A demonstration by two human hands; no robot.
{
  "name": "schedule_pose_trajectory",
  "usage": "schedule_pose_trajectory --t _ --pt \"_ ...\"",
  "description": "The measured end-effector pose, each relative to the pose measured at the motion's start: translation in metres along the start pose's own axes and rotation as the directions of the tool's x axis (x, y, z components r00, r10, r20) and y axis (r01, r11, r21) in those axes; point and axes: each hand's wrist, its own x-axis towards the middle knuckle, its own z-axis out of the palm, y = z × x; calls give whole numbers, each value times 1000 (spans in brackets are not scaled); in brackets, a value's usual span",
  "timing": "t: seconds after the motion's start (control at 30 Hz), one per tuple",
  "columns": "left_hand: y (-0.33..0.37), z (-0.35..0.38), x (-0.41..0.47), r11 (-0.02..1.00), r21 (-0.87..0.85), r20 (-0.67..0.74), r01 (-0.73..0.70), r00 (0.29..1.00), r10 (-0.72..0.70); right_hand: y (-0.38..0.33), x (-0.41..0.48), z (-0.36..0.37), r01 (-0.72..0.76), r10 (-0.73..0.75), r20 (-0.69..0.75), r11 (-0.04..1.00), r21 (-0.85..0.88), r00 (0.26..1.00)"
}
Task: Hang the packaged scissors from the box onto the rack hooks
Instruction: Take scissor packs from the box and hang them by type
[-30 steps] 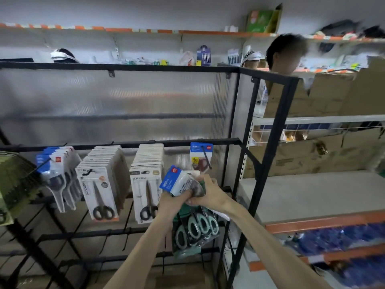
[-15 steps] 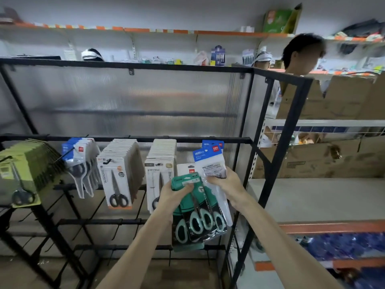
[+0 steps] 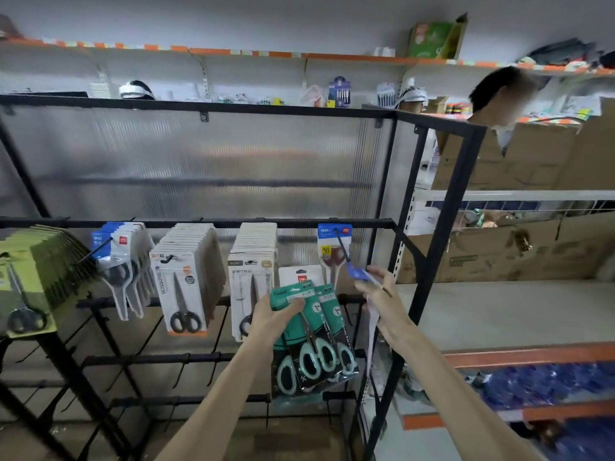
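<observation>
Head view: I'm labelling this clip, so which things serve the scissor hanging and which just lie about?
Job: left hand gripping green scissor packs; right hand pinching blue-topped pack; rack hook.
Lying about: green carton high up; small blue packet farther back.

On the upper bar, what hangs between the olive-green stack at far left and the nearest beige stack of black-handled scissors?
A fanned bunch of blue-topped scissors packs hangs there, as the head view shows.

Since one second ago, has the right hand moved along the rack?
Yes: judged against the blue-topped pack hanging on the hook, the right hand went rightward, nearer the rack's black upright.
</observation>
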Motion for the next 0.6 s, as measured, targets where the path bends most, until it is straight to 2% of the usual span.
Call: schedule_pose_trajectory --t 0.17,0.23,0.3,0.4,0.5,0.6 --pt "0 5 -3 1000 -24 5 12 1000 -12 -20 -13 -11 -202 137 242 941 271 961" --pt "0 6 -3 1000 -15 3 6 1000 -6 -21 -12 -17 -222 133 237 890 399 962" --pt "-2 7 -3 1000 -4 3 2 1000 -2 -20 -10 -15 -175 114 195 927 330 974" --pt "-5 4 -1 1000 18 2 -15 1000 15 -12 -2 -11 -95 92 27 985 147 995" --pt "-7 1 4 995 93 -3 -26 1000 26 -13 7 -5 13 -13 -111 1000 -3 994" --pt "-13 0 6 998 65 -8 -11 1000 12 -13 21 2 98 -116 -172 989 -111 978"
